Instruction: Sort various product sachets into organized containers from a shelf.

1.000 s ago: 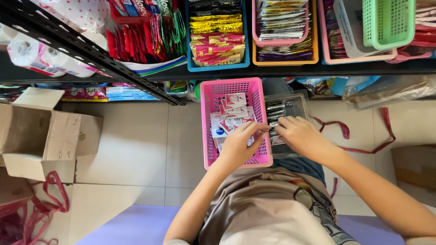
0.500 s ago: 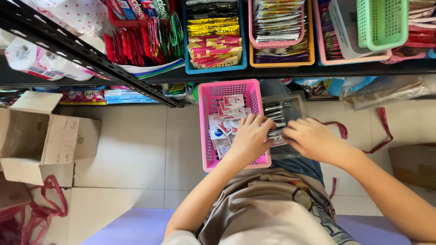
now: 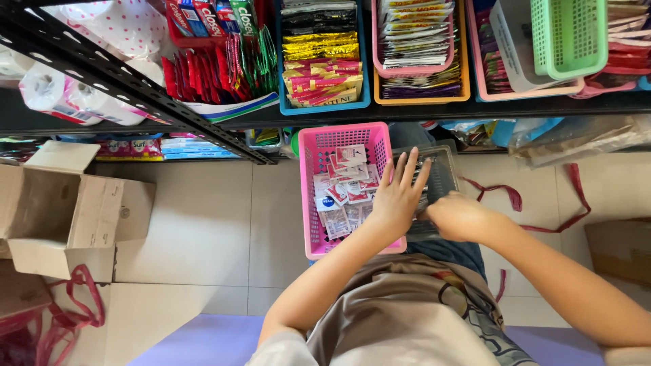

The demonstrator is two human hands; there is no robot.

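Note:
A pink plastic basket (image 3: 308,196) rests on my lap, holding several small white and red sachets (image 3: 342,183). A grey mesh tray (image 3: 444,166) with dark sachets sits right beside it. My left hand (image 3: 397,196) lies flat with fingers spread across the pink basket's right rim and the tray's left side. My right hand (image 3: 458,215) is curled at the tray's near edge, knuckles up. Its fingertips are hidden, so I cannot see whether it grips anything.
A black shelf (image 3: 407,112) ahead carries blue, orange and pink bins of packets and a tilted green basket (image 3: 568,37). Toilet rolls (image 3: 61,95) lie at the left. An open cardboard box (image 3: 61,217) stands on the tiled floor, another box (image 3: 620,251) at the right, red straps (image 3: 542,203) between.
My left hand has slid right from the pink basket's sachets onto the grey tray and spread its fingers. My right hand has drawn back toward the tray's near edge.

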